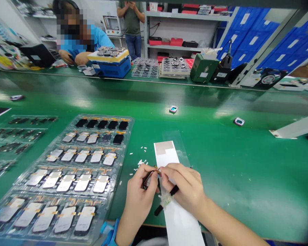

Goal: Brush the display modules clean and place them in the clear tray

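My left hand (140,189) is closed around a small display module (147,181), dark-edged and partly hidden by the fingers. An orange flex cable (157,169) sticks out of its top. At that cable my right hand (186,184) pinches with thumb and forefinger. A slim tool with black ends and a clear wrap (159,209) lies slanted within the right hand; its kind is unclear. Below both hands runs a long white strip of backing paper (181,218) with a beige patch at its far end. Tiny white pieces (141,163) are scattered left of the strip.
A clear tray (119,164) of display modules in rows stands at left, with trays of small dark parts (20,148) beyond. Small watch-like cases (173,109) sit on the green bench further off. Across the bench a person in blue sits by a blue box (115,68).
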Available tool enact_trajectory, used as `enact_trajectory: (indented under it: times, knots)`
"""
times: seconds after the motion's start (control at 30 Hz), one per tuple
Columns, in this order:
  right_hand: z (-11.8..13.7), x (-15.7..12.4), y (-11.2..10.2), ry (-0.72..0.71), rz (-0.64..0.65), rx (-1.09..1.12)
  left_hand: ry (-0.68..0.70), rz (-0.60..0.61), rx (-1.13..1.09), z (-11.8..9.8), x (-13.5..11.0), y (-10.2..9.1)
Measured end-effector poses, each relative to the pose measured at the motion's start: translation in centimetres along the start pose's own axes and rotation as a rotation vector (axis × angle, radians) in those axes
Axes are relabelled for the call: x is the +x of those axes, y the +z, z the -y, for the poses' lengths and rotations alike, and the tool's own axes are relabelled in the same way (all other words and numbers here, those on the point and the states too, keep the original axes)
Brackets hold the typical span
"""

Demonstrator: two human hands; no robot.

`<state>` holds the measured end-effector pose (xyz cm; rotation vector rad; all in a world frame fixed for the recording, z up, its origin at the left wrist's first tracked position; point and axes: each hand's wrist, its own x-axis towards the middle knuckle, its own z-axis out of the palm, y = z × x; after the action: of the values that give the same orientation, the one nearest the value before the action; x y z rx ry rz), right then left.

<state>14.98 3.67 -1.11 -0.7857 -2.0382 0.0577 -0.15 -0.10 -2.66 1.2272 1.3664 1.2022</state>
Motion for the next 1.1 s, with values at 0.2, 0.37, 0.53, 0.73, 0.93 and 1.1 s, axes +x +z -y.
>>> enact_trajectory:
  times: [0.2, 0.37, 0.53, 0.73, 0.93, 1.1]
  knots:
    - [0.0, 0.1, 0.2, -0.021, 0.083, -0.066, 0.033, -0.007, -0.007, -0.2, -0.1, -0.1]
    - [-0.1, -0.1, 0.1, 0.020, 0.144, -0.017, 0.082, 0.005, 0.092, -0.4, -0.1, -0.2]
    - [-0.4, -0.2, -0.1, 0.041, 0.202, 0.018, 0.149, 0.010, 0.204, -0.7, -0.3, -0.4]
    - [-0.5, 0.4, 0.0, 0.140, 0.170, 0.091, 0.152, 0.029, 0.203, -0.6, -0.3, -0.3]
    - [-1.1, 1.2, -0.6, 0.385, 0.275, 0.314, 0.114, -0.252, -0.039, -0.4, 0.1, -0.2]
    - [-1.5, 0.6, -0.6, 0.324, 0.456, 0.192, 0.157, -0.354, -0.143, -0.9, 0.2, -0.2]
